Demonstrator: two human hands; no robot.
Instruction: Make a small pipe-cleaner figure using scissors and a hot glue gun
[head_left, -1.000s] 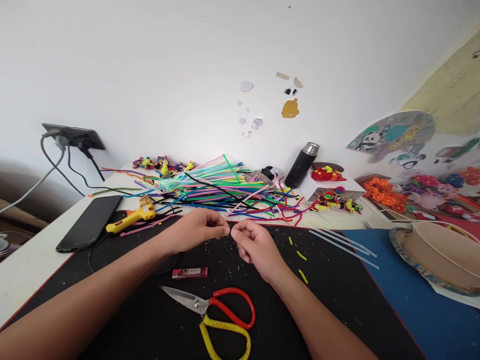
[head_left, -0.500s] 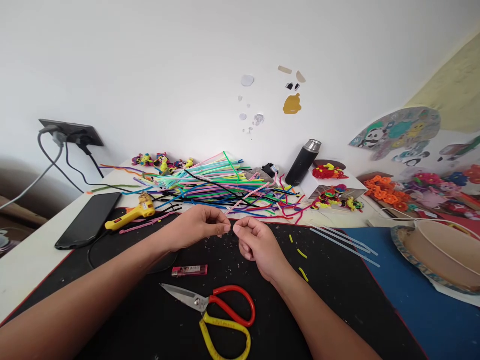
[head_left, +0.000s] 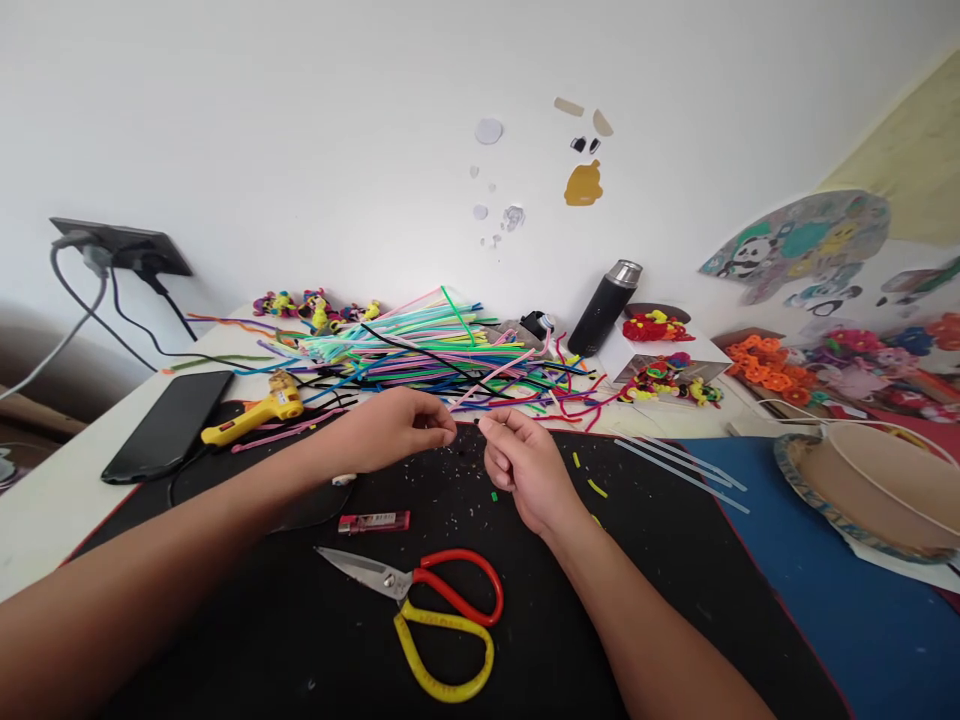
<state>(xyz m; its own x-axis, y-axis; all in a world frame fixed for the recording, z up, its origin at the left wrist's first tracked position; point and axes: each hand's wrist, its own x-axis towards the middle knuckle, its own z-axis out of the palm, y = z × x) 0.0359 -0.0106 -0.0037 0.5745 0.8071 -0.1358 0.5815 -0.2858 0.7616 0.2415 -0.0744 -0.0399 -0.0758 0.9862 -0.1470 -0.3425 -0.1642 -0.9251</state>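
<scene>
Over the black mat (head_left: 540, 620), my left hand (head_left: 401, 428) has thumb and fingertips pinched together; whatever they hold is too small to make out. My right hand (head_left: 521, 465) is pinched just to the right, with a tiny dark bit at its fingertips that I cannot identify. A narrow gap separates the two hands. Below them lie a pink lighter (head_left: 375, 522) and scissors with one red and one yellow handle (head_left: 450, 620), blades pointing left. Short yellow pieces (head_left: 597, 488) are right of my right hand, and a tiny green bit (head_left: 494, 496) lies below the hands.
Behind the hands is a pile of colourful pipe cleaners (head_left: 420, 350). A yellow glue gun (head_left: 259, 410) and black phone (head_left: 169, 425) are at left. Clear sticks (head_left: 682, 465), a black flask (head_left: 606, 308) and a round tray (head_left: 817, 510) are at right.
The camera view has shifted, so the table appears slightly higher. The gap between my hands has widened a little. The green bit and a small pale thing by my left wrist now show.
</scene>
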